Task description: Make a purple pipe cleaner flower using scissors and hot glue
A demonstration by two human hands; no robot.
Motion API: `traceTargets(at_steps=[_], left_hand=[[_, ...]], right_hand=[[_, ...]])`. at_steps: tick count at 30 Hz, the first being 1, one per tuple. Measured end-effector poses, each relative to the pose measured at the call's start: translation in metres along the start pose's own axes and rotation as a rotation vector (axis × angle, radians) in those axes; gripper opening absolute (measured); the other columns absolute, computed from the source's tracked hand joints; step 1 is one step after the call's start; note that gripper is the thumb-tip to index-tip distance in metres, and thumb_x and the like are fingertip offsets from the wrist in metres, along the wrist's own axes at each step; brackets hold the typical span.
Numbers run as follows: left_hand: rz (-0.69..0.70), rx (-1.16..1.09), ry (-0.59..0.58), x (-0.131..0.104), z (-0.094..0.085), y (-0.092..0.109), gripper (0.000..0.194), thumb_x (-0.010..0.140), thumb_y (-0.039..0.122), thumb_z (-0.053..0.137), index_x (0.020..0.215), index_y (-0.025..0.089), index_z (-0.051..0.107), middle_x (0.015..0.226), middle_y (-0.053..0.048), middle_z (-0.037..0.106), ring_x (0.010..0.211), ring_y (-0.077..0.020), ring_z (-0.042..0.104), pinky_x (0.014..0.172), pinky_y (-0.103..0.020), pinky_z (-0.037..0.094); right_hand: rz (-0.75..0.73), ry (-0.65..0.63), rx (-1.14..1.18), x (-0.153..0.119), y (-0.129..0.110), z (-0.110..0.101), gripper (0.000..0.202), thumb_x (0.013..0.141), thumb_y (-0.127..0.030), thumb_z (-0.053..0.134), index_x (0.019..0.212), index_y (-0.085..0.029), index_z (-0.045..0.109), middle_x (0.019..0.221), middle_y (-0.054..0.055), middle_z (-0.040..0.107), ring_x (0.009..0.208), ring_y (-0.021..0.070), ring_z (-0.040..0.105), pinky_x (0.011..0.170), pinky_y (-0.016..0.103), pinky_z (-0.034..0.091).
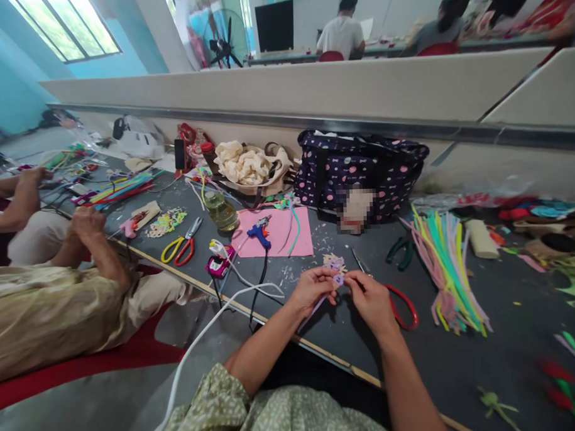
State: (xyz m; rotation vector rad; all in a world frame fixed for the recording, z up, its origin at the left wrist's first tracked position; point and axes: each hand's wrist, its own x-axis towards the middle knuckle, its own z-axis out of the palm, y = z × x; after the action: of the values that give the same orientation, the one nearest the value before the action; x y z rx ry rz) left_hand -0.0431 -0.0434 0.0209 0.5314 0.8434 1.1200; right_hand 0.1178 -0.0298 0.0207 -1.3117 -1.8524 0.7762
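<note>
My left hand (pixel 317 287) pinches a lavender pipe cleaner (pixel 338 280) bent into a small loop, and a straight length of it trails down below the fingers. Opposite, the fingertips of my right hand (pixel 370 299) close on the right side of the same loop. Just behind my hands lies a small pile of lavender and cream pieces (pixel 334 262) on the dark tabletop. Red-handled scissors (pixel 406 309) lie partly hidden behind my right hand. Dark green pliers (pixel 400 254) rest farther right, beside a bundle of pastel pipe cleaners (pixel 452 266).
A blue glue gun (pixel 258 234) lies on a pink sheet (pixel 295 235). Left of it are a bottle (pixel 221 211), a power strip (pixel 219 263) and yellow-and-red scissors (pixel 183 245). A white cable (pixel 192 344) crosses the table edge. A dotted bag (pixel 309 171) stands behind; a co-worker (pixel 59 305) sits left.
</note>
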Motion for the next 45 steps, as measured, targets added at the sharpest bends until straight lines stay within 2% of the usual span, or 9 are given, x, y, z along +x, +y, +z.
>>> traceTargets(at_steps=[6,9,12,17,20,26,30,40,45], left_hand=[[0.009,-0.018,0.047,-0.007,-0.002,0.007,0.044,0.051,0.023,0.085,0.086,0.011,0.060,0.061,0.001,0.062,0.047,-0.0098,0.056,0.045,-0.022,0.050],[0.004,-0.028,0.043,-0.014,-0.003,0.011,0.043,0.052,0.024,0.084,0.085,0.013,0.058,0.061,0.002,0.060,0.046,-0.0078,0.054,0.038,-0.015,0.040],[-0.005,0.000,0.035,-0.022,-0.004,0.012,0.044,0.055,0.028,0.083,0.089,0.013,0.060,0.064,0.002,0.058,0.044,-0.0049,0.050,0.034,-0.012,0.030],[0.109,0.141,0.033,-0.030,-0.001,0.002,0.049,0.058,0.036,0.082,0.096,0.012,0.061,0.074,0.000,0.061,0.055,-0.0089,0.058,0.038,-0.014,0.040],[0.149,0.174,0.020,-0.033,0.004,-0.003,0.048,0.058,0.037,0.082,0.093,0.011,0.061,0.072,-0.001,0.061,0.059,-0.0115,0.060,0.041,-0.017,0.044],[0.163,0.270,0.064,-0.043,0.013,-0.003,0.045,0.058,0.039,0.080,0.089,0.011,0.064,0.059,0.003,0.058,0.046,-0.0093,0.055,0.037,-0.017,0.039],[0.181,0.311,0.071,-0.049,0.015,-0.003,0.042,0.061,0.040,0.079,0.088,0.010,0.066,0.055,0.003,0.057,0.044,-0.0091,0.054,0.037,-0.017,0.040],[0.147,0.326,0.049,-0.064,0.020,-0.001,0.040,0.060,0.040,0.079,0.084,0.010,0.067,0.056,0.002,0.056,0.043,-0.0074,0.052,0.039,-0.018,0.041],[0.076,0.192,0.007,-0.067,0.016,-0.002,0.037,0.058,0.034,0.081,0.082,0.010,0.067,0.060,0.001,0.059,0.042,-0.0075,0.052,0.039,-0.020,0.045]], right_hand=[[-0.123,-0.104,0.041,0.007,-0.013,0.003,0.021,0.092,-0.027,0.042,0.092,-0.024,0.062,0.088,0.004,0.066,0.081,0.0197,0.062,0.076,0.031,0.045],[-0.152,-0.146,0.000,0.006,-0.021,0.002,0.020,0.093,-0.029,0.040,0.094,-0.024,0.060,0.090,0.004,0.066,0.083,0.0190,0.062,0.076,0.030,0.045],[-0.139,-0.178,-0.107,0.001,-0.030,-0.001,0.020,0.094,-0.032,0.040,0.095,-0.024,0.058,0.080,0.002,0.065,0.071,0.0169,0.062,0.067,0.027,0.043],[-0.118,-0.153,-0.225,-0.009,-0.038,-0.008,0.020,0.094,-0.031,0.038,0.094,-0.022,0.056,0.070,-0.001,0.062,0.060,0.0149,0.061,0.058,0.024,0.038],[-0.153,-0.146,-0.255,-0.016,-0.039,-0.011,0.020,0.095,-0.030,0.038,0.092,-0.022,0.056,0.067,-0.001,0.062,0.059,0.0145,0.061,0.057,0.024,0.037],[-0.211,-0.075,-0.262,-0.028,-0.038,-0.015,0.018,0.095,-0.028,0.039,0.094,-0.021,0.055,0.074,0.001,0.064,0.063,0.0148,0.062,0.061,0.024,0.039],[-0.240,-0.044,-0.299,-0.033,-0.043,-0.019,0.019,0.095,-0.027,0.039,0.093,-0.021,0.057,0.074,0.002,0.065,0.065,0.0150,0.063,0.062,0.024,0.039],[-0.260,0.005,-0.375,-0.043,-0.050,-0.028,0.021,0.096,-0.027,0.040,0.093,-0.020,0.059,0.074,0.002,0.067,0.066,0.0152,0.063,0.064,0.025,0.038],[-0.266,-0.039,-0.359,-0.043,-0.049,-0.029,0.019,0.095,-0.026,0.040,0.092,-0.021,0.059,0.078,0.002,0.067,0.071,0.0157,0.063,0.065,0.025,0.039]])
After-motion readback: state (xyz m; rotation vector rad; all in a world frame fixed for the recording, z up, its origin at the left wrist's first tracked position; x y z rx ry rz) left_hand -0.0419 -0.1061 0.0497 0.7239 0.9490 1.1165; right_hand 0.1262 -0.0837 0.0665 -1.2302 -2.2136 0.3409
